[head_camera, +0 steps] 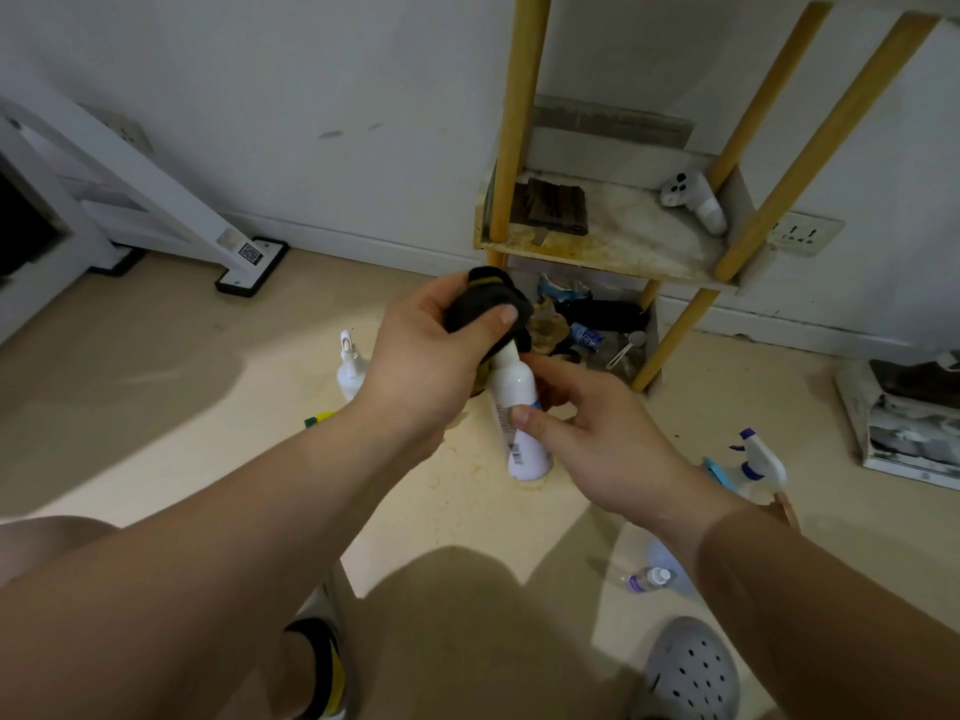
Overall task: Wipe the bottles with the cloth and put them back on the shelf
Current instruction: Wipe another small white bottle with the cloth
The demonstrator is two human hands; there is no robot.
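white controller [693,200] lying near a dark ribbed block [550,206], wall socket [800,233] further right, grey holey clog [693,667] down on the floor [156,407]

Bottles: you've four in sight; white bottle [511,387], pump bottle [350,365], spray bottle [762,462], small clear bottle [648,579];
Cloths: just your one dark cloth [483,304];
Shelf units: one wooden shelf [623,241];
Controllers: one white controller [696,200]
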